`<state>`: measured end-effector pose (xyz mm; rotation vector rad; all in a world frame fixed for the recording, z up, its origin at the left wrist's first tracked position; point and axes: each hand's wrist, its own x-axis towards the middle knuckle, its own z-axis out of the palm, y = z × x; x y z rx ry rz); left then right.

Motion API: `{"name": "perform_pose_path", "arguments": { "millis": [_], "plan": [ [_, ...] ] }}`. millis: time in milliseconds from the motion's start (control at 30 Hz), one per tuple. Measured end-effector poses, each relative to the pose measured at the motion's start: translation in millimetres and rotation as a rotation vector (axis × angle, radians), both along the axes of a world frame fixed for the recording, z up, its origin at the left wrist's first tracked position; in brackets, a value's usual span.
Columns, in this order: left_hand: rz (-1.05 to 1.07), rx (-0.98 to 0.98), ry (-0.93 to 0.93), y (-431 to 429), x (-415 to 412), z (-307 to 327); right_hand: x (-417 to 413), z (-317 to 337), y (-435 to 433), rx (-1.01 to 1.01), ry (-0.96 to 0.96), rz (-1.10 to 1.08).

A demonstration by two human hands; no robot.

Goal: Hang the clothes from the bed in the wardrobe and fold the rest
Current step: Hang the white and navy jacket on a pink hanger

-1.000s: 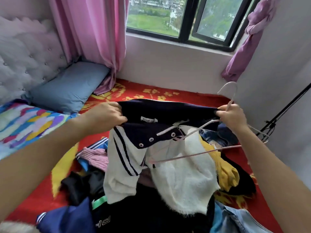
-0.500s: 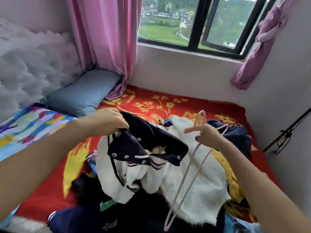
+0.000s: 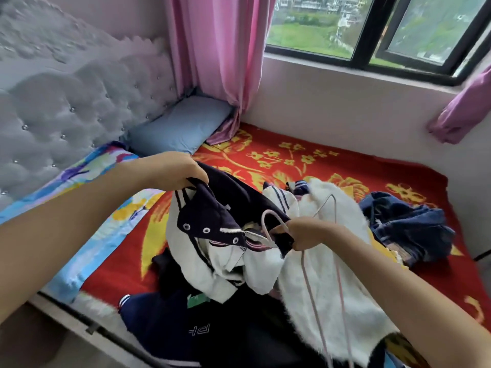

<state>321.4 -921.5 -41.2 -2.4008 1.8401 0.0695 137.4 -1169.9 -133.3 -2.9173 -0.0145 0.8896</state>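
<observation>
1. Fingers (image 3: 281, 229) decide this step, which I judge to be threading the hanger (image 3: 313, 301) into the jacket (image 3: 212, 216). The collar should be held high and spread while one wire shoulder slides in under it, with the hook left outside.
2. The right hand (image 3: 308, 232) is clenched round the pink wire hanger just below its hook. It presses against the jacket's dark edge, but I cannot tell whether it pinches cloth too.
3. The left hand (image 3: 172, 171) pinches the navy collar between thumb and curled fingers and lifts it.
4. The jacket, navy with white sleeves and snap buttons, sags between both hands above the pile.
5. The hanger's long legs trail down over a white fluffy sweater (image 3: 332, 288).
6. Around these lie a dark lettered garment (image 3: 186, 328) and blue denim (image 3: 406, 229), all unhung on the bed (image 3: 292, 160).
7. A blue pillow (image 3: 180, 123) lies by the headboard, and no wardrobe is in view.
</observation>
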Motion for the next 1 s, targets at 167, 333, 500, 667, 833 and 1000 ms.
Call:
{"name": "perform_pose_path", "arguments": {
  "millis": [167,333,500,667,833,1000],
  "plan": [
    [0.018,0.027,0.103,25,15,-8,7,0,-13,-0.382,-0.323,0.168],
    [0.232,0.301,-0.299,46,27,-24,18,31,-22,-0.437,-0.544,0.257],
    [0.454,0.174,-0.343,34,15,-28,17,87,-23,-0.432,-0.614,0.194],
    [0.259,-0.293,-0.517,26,17,48,-9,170,-25,-0.218,-0.755,-0.139],
    [-0.064,-0.790,-0.423,28,18,119,-43,238,-27,0.264,-1.006,-0.296],
    [-0.079,-0.781,-0.161,6,22,116,-58,233,-22,0.353,-0.924,-0.303]
  ]
}}
